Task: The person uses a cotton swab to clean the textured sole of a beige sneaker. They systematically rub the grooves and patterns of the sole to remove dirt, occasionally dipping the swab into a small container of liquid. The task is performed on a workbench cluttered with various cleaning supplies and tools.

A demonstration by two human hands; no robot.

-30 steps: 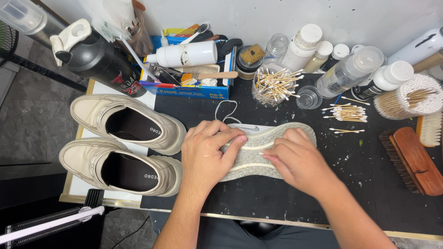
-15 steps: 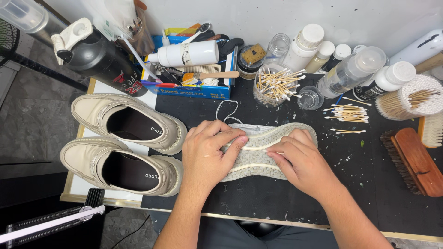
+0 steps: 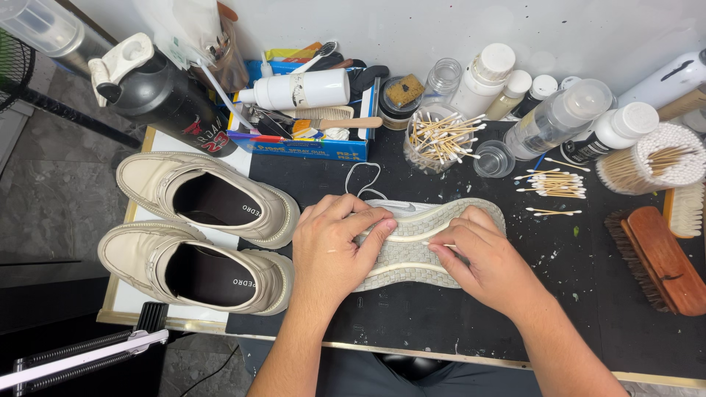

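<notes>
A white sneaker [image 3: 412,246] lies on its side on the black mat [image 3: 573,294], its grey woven sole facing me. My left hand [image 3: 331,250] grips the sneaker's left end, thumb pressed on the sole's edge. My right hand [image 3: 485,261] rests on the right half of the sole and pinches a thin cotton swab [image 3: 435,244] against the white groove. A white lace [image 3: 362,176] loops out behind the shoe.
Two cream loafers [image 3: 206,228] sit at the left. At the back stand a blue box of tools [image 3: 309,143], a cup of swabs [image 3: 435,140], several bottles [image 3: 559,114] and a black jug [image 3: 158,92]. Loose swabs [image 3: 555,184] and a wooden brush [image 3: 654,257] lie at the right.
My right hand has curled tighter and shifted slightly left along the sole with the swab. The left hand has kept its grip.
</notes>
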